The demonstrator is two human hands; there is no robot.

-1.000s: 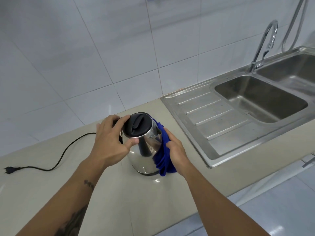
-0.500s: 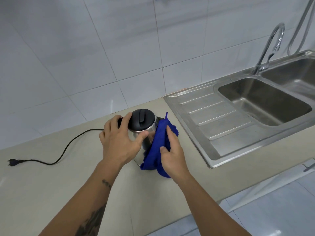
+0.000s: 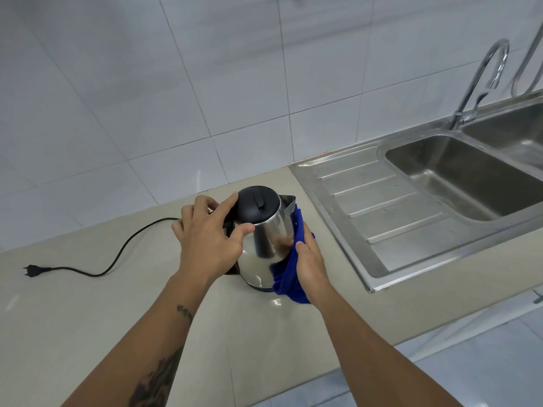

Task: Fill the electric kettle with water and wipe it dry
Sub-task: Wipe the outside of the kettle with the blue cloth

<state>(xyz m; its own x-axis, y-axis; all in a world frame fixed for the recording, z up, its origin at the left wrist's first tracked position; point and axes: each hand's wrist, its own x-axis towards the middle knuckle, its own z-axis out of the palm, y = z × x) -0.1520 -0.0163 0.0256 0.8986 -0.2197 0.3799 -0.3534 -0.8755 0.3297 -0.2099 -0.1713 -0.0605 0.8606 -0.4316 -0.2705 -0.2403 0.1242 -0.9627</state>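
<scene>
A shiny steel electric kettle [image 3: 266, 248] with a black lid stands on the beige counter [image 3: 88, 312], spout toward the sink. My left hand [image 3: 207, 239] grips its top and handle side, thumb on the metal below the lid. My right hand [image 3: 310, 262] presses a blue cloth [image 3: 289, 284] against the kettle's right flank, below the spout. The cloth hangs down to the counter. The kettle's handle is mostly hidden behind my left hand.
A black power cord [image 3: 123, 251] with its plug [image 3: 32, 270] lies loose on the counter to the left. A steel sink [image 3: 458, 177] with a ribbed drainboard [image 3: 390, 210] and a curved tap [image 3: 482, 83] sits on the right. The tiled wall stands close behind.
My right hand has slid the blue cloth from the kettle's front around to its right side and lower. My left hand keeps its hold on the top.
</scene>
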